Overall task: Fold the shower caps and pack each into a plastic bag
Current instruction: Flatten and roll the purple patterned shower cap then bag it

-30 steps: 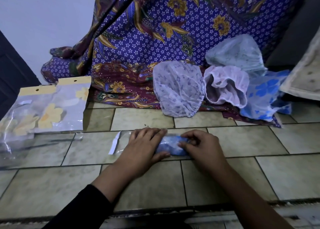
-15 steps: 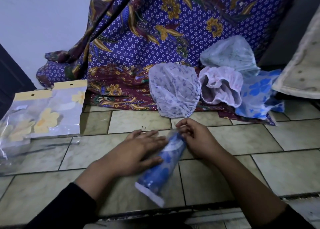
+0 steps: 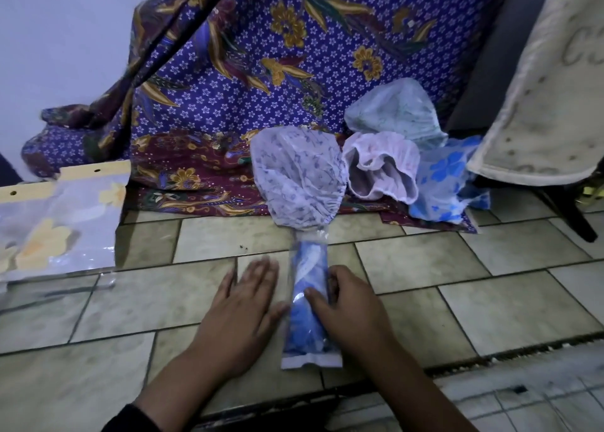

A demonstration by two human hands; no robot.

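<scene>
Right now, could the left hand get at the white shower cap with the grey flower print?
Probably yes. The left hand lies flat and empty on the floor, with only bare tile between it and the white shower cap; the clear plastic bag holding the blue cap lies clear to its right.

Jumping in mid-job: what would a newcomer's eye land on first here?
Front and centre, a bagged blue shower cap lies on the tiled floor, the right hand gripping it and the left hand flat beside it. Behind, four loose shower caps sit on a purple batik cloth; flower-printed plastic bags lie far left.
</scene>
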